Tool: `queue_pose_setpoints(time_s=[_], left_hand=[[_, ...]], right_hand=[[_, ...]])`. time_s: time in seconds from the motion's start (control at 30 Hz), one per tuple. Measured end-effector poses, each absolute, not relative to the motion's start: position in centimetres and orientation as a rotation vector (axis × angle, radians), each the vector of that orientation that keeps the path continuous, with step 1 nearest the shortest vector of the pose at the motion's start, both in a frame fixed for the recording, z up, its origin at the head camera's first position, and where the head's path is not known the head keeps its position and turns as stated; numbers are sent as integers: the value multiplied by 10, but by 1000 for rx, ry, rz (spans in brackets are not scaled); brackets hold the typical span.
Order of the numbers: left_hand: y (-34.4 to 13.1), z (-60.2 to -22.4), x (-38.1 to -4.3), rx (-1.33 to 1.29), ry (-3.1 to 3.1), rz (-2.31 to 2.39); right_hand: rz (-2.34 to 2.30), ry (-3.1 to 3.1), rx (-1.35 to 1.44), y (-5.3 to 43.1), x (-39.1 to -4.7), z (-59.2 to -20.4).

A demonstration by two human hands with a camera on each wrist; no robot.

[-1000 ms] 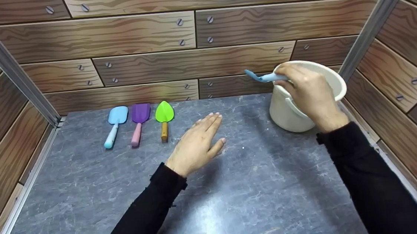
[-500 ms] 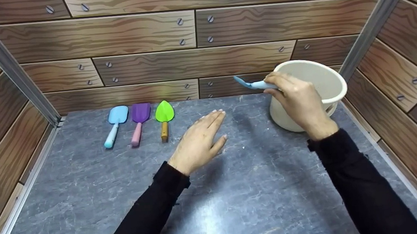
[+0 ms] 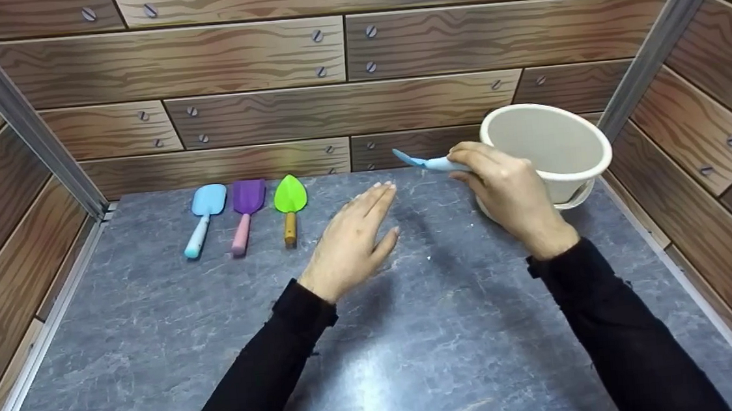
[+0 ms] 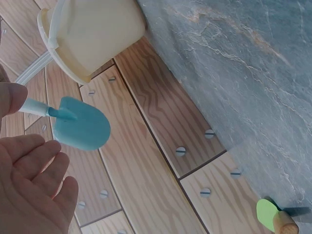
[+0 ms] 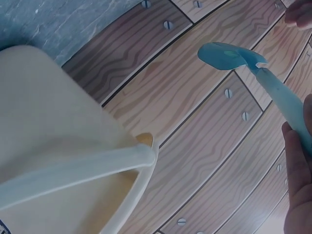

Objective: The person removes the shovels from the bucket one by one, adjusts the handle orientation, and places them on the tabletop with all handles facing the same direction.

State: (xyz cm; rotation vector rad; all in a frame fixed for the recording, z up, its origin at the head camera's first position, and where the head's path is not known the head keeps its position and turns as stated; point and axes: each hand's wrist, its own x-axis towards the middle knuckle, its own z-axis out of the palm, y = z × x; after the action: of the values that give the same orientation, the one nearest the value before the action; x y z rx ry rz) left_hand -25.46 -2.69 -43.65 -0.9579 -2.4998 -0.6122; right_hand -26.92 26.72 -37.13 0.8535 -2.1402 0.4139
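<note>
In the head view my right hand (image 3: 505, 191) grips the pale handle of a small blue trowel (image 3: 431, 163), held in the air just left of the white bucket (image 3: 572, 175). The trowel's blade (image 5: 222, 56) points left, away from the bucket, and its handle end is hidden in the fingers. My left hand (image 3: 349, 246) hovers over the middle of the table with fingers straight and thumb apart, holding nothing. To its left lie a green trowel (image 3: 290, 195) with a wooden handle, a purple shovel (image 3: 249, 197) with a pink handle and a light blue shovel (image 3: 209, 199), side by side.
The grey marbled table (image 3: 155, 353) is enclosed by wood-patterned walls (image 3: 237, 59) at the back and sides. Metal posts (image 3: 660, 38) stand at the rear corners. The bucket is near the right wall, its handle (image 5: 87, 168) hanging down outside.
My right hand has carried the blue trowel left and toward me, off the bucket's rim. My left hand has shifted slightly away from me. The three tools on the table stayed put.
</note>
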Motion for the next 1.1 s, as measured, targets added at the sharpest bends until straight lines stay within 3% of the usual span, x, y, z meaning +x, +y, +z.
queue_pose_setpoints(time_s=[1.1], left_hand=[[-3,-436,-262,-877,-2253,-823]], right_hand=[[521,-2030,1003,235,-259,-406]])
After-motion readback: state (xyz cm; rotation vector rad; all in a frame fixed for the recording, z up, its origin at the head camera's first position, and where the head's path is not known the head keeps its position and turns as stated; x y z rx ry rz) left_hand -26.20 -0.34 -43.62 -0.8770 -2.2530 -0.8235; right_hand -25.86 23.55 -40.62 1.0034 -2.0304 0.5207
